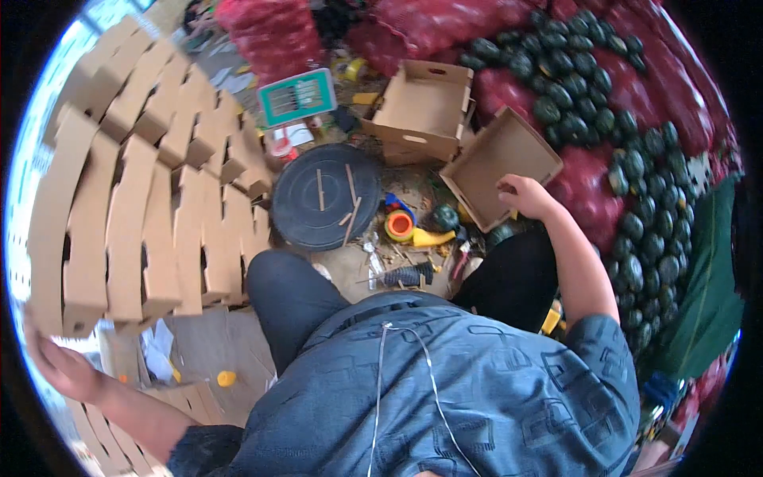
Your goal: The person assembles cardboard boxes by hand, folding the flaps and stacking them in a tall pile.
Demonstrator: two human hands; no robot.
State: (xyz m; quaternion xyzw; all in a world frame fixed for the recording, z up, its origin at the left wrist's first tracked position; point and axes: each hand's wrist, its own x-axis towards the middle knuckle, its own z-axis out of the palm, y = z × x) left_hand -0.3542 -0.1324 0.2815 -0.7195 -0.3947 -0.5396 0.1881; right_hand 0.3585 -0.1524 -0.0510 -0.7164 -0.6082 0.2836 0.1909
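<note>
My right hand (pixel 524 195) reaches over the near wall of a shallow, open cardboard box (pixel 497 159). Its fingers are bent around that wall, and the box sits tilted in front of my right knee. Out at the far left, my left hand (pixel 67 372) has its fingers stretched beside the lower end of a stacked cardboard box (pixel 83 230). That hand is slightly blurred at the picture's rim; whether it touches the box is hard to see. Another open cardboard box (pixel 425 99) stands upright just beyond the tilted one.
Many small dark-green melons (pixel 572 79) lie on red mesh sacks (pixel 588 187) at the right. Between my knees are a round black lid (pixel 306 203) with cardboard strips, an orange-and-yellow tape roll (pixel 399 226) and a loose green melon (pixel 443 218). A green-framed tray (pixel 297 97) lies beyond.
</note>
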